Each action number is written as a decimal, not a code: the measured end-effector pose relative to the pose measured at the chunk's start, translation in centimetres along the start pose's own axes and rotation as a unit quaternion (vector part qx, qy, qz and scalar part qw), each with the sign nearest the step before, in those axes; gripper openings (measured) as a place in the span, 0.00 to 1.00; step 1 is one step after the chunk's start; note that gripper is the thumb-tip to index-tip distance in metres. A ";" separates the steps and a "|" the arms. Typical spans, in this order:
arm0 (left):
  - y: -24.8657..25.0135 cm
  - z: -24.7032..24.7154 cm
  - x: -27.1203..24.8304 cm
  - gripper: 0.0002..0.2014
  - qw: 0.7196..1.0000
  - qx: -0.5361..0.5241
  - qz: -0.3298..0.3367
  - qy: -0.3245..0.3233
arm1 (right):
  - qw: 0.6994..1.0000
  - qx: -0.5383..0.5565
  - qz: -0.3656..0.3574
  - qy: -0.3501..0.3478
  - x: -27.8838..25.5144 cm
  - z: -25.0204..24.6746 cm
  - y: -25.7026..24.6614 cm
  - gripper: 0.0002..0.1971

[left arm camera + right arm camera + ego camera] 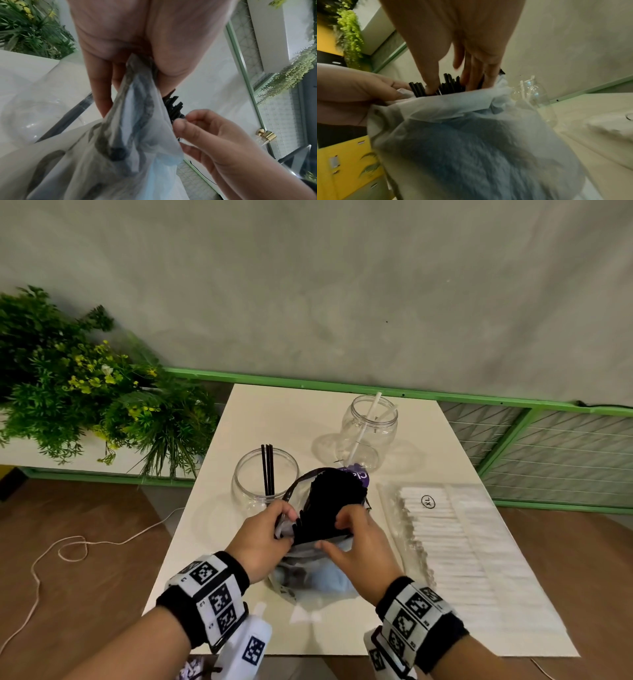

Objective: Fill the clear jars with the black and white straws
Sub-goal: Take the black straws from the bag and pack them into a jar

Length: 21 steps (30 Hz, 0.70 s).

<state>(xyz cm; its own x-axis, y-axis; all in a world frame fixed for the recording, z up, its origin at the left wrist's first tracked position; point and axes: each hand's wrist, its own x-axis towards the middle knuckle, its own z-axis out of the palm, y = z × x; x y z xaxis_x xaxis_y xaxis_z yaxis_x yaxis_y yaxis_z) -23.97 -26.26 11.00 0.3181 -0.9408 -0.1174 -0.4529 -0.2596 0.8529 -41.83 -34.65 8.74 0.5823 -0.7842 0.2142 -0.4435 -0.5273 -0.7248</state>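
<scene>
My left hand [286, 525] pinches the rim of a thin plastic bag [308, 573] full of black straws [332, 498], held upright over the white table [274, 412]. The fingers of my right hand [337, 529] reach into the bag's mouth and pinch a few black straws [448, 82]. Just behind my left hand stands a clear jar [246, 477] holding three black straws [267, 470]. At the back right, a second clear jar [383, 429] holds white straws [368, 419]. A flat clear pack of white straws [445, 539] lies on the right side of the table.
A bushy green plant [68, 378] with yellow flowers stands left of the table. Behind the table and along its right runs a green railing [342, 383] with wire mesh. On the brown floor at the left a white cord [72, 546] lies looped.
</scene>
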 end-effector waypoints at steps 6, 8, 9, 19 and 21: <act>0.4 0.6 -0.2 0.10 0.999 -0.031 0.027 -0.011 | 0.992 -0.083 0.052 -0.080 -0.1 1.9 -0.7 0.34; 0.7 0.8 -0.4 0.09 0.998 -0.046 0.034 -0.026 | 0.985 -0.128 0.064 -0.096 0.0 2.3 -0.6 0.30; 0.7 0.9 -0.5 0.09 0.998 -0.047 0.036 -0.031 | 0.984 -0.134 0.069 -0.090 0.0 2.4 -0.6 0.27; 0.0 0.6 -0.9 0.19 0.999 -0.033 0.024 0.013 | 0.999 0.023 0.011 0.039 0.5 0.1 -0.5 0.23; -0.1 0.5 -1.0 0.19 0.999 -0.027 0.024 0.011 | 0.993 -0.006 -0.056 0.106 0.9 -1.0 -0.3 0.32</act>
<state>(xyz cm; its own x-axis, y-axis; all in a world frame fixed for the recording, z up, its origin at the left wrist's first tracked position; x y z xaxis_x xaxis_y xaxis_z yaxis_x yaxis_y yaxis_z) -24.69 -25.39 10.73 0.3149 -0.9469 -0.0651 -0.4228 -0.2013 0.8836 -41.87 -35.56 9.82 0.4729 -0.7712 0.4261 -0.3937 -0.6176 -0.6808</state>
